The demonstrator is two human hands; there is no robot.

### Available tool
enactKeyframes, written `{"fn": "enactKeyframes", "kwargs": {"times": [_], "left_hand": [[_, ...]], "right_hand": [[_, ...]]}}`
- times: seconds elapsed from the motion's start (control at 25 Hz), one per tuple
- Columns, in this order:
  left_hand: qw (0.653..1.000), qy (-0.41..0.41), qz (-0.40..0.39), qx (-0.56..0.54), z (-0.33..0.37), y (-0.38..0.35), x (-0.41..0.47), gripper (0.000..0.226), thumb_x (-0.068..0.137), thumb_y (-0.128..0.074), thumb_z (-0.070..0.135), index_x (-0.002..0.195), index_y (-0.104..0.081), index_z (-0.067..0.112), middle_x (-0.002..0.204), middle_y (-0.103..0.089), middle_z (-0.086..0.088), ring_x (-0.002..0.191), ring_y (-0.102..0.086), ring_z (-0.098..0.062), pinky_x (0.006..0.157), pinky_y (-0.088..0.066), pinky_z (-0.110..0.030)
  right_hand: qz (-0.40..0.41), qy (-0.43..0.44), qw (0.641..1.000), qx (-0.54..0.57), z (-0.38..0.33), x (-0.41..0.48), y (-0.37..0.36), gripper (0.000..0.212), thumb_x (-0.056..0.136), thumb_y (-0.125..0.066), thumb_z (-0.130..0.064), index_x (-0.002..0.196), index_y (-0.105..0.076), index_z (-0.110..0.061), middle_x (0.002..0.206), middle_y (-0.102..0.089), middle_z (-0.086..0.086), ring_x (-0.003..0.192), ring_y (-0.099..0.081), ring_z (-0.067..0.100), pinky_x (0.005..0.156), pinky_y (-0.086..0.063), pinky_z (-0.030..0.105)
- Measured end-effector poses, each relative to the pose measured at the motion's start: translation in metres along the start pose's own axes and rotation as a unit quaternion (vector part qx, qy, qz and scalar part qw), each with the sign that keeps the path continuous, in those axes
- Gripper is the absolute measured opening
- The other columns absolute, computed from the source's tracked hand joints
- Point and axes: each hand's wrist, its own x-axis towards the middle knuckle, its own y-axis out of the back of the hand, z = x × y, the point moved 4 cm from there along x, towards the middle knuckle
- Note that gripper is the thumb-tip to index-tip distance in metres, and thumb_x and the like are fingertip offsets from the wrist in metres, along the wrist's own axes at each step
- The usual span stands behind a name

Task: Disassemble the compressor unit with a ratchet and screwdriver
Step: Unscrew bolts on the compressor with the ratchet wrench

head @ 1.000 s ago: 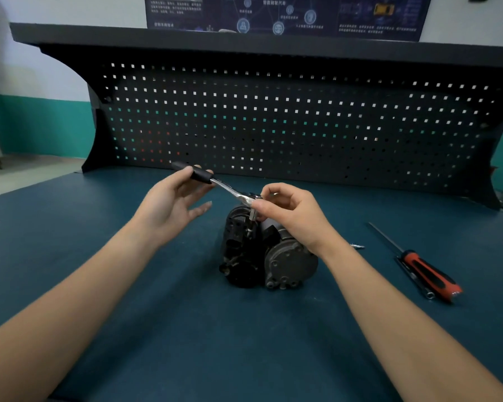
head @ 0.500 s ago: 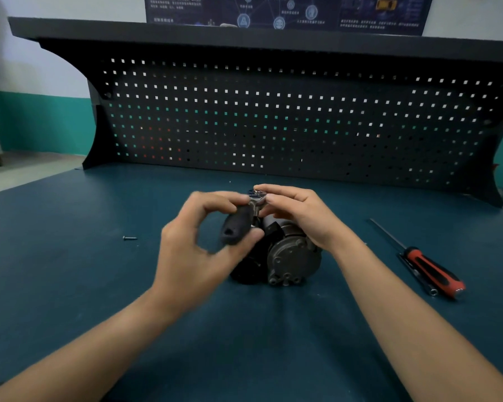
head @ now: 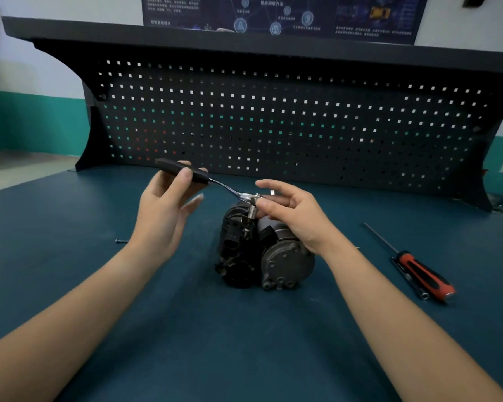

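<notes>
The dark compressor unit [head: 262, 256] lies on the blue-green bench top, its grey round end cap facing me. A ratchet [head: 224, 187] with a black handle stands over it, its socket pointing down onto the unit's top. My left hand [head: 164, 210] holds the black handle between thumb and fingers, up and to the left of the unit. My right hand [head: 294, 213] pinches the ratchet head and socket just above the compressor. A red-and-black screwdriver [head: 418, 274] lies on the bench to the right, untouched.
A small loose screw [head: 121, 241] lies on the bench left of my left wrist. Another small fastener [head: 357, 247] shows just right of my right wrist. A black pegboard back panel [head: 273, 126] with a shelf on top closes the far edge of the bench.
My left hand has swung the ratchet handle from near me, in front of the compressor, back out to the far left. My right hand stays on the ratchet head.
</notes>
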Motion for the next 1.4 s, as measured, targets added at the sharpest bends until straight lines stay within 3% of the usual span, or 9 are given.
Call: {"fn": "enactKeyframes", "kwargs": {"times": [0.12, 0.24, 0.32, 0.48, 0.68, 0.92, 1.04, 1.12, 1.4], "left_hand": [[0.964, -0.218, -0.049, 0.142, 0.025, -0.01, -0.033, 0.017, 0.079, -0.068, 0.021, 0.091, -0.059, 0.029, 0.087, -0.069, 0.019, 0.087, -0.064, 0.0, 0.08, -0.049, -0.018], [0.861, -0.373, -0.168, 0.302, 0.034, -0.03, -0.064, 0.019, 0.079, -0.07, 0.038, 0.095, -0.061, 0.031, 0.098, -0.065, 0.017, 0.095, -0.063, -0.009, 0.087, -0.047, -0.024], [0.881, -0.339, -0.165, 0.287, 0.031, -0.029, -0.062, 0.018, 0.077, -0.073, 0.032, 0.093, -0.065, 0.03, 0.096, -0.068, 0.018, 0.095, -0.064, -0.007, 0.086, -0.048, -0.022], [0.991, -0.092, -0.049, 0.078, 0.018, 0.0, -0.023, 0.019, 0.08, -0.067, 0.019, 0.096, -0.065, 0.028, 0.092, -0.073, 0.011, 0.091, -0.067, -0.006, 0.079, -0.055, -0.027], [0.998, 0.067, -0.01, 0.008, -0.005, 0.016, 0.013, 0.018, 0.096, -0.047, 0.013, 0.108, -0.051, 0.026, 0.1, -0.071, 0.0, 0.09, -0.068, -0.011, 0.085, -0.049, -0.041], [0.992, -0.093, -0.075, 0.05, 0.022, -0.008, -0.026, 0.013, 0.095, -0.047, 0.031, 0.095, -0.06, 0.034, 0.102, -0.072, 0.007, 0.1, -0.065, -0.01, 0.083, -0.052, -0.031], [0.936, -0.24, -0.185, 0.182, 0.033, -0.029, -0.066, 0.021, 0.084, -0.055, 0.03, 0.099, -0.063, 0.044, 0.112, -0.067, 0.016, 0.108, -0.062, -0.009, 0.09, -0.047, -0.022], [0.918, -0.272, -0.176, 0.227, 0.032, -0.03, -0.071, 0.021, 0.084, -0.057, 0.031, 0.101, -0.062, 0.042, 0.112, -0.066, 0.018, 0.108, -0.062, -0.009, 0.091, -0.046, -0.022], [0.996, 0.032, -0.015, 0.084, 0.012, 0.013, 0.008, 0.016, 0.1, -0.041, 0.028, 0.101, -0.057, 0.027, 0.086, -0.073, 0.009, 0.085, -0.069, -0.01, 0.079, -0.052, -0.035]], "right_hand": [[-0.02, -0.022, 1.0, -0.006, 0.005, 0.001, 0.003, 0.025, 0.087, -0.061, -0.009, 0.097, -0.068, -0.031, 0.083, -0.073, -0.012, 0.077, -0.067, 0.003, 0.076, -0.047, 0.016], [-0.042, -0.034, 0.998, 0.021, 0.006, 0.002, 0.003, 0.028, 0.085, -0.059, -0.006, 0.088, -0.072, -0.03, 0.087, -0.073, -0.011, 0.079, -0.067, 0.003, 0.077, -0.046, 0.016], [-0.042, -0.028, 0.998, 0.034, 0.004, 0.001, 0.004, 0.025, 0.083, -0.06, -0.004, 0.087, -0.071, -0.026, 0.086, -0.072, -0.012, 0.079, -0.067, 0.002, 0.074, -0.048, 0.015], [-0.004, -0.014, 0.999, 0.031, 0.002, 0.001, 0.003, 0.02, 0.08, -0.066, -0.001, 0.09, -0.065, -0.018, 0.076, -0.072, -0.01, 0.073, -0.067, 0.001, 0.067, -0.048, 0.011], [0.02, 0.007, 0.999, -0.042, -0.002, -0.001, -0.004, 0.023, 0.079, -0.071, -0.011, 0.089, -0.068, -0.031, 0.075, -0.072, -0.014, 0.076, -0.065, -0.001, 0.077, -0.05, 0.012], [0.008, -0.002, 0.998, -0.054, -0.002, -0.002, -0.003, 0.025, 0.085, -0.063, -0.009, 0.096, -0.068, -0.031, 0.071, -0.069, -0.015, 0.071, -0.062, -0.004, 0.071, -0.045, 0.008], [-0.017, -0.005, 0.998, -0.058, -0.003, -0.002, -0.003, 0.033, 0.083, -0.062, -0.005, 0.098, -0.067, -0.034, 0.089, -0.07, -0.003, 0.085, -0.064, 0.004, 0.082, -0.046, 0.014], [-0.03, -0.008, 0.998, -0.06, -0.004, -0.002, -0.004, 0.034, 0.08, -0.067, -0.006, 0.098, -0.067, -0.035, 0.102, -0.069, 0.001, 0.095, -0.063, 0.008, 0.09, -0.047, 0.02], [0.003, -0.009, 0.999, -0.037, -0.003, -0.002, -0.004, 0.012, 0.083, -0.066, -0.013, 0.089, -0.069, -0.022, 0.071, -0.068, -0.012, 0.068, -0.062, 0.002, 0.069, -0.046, 0.01]]}}
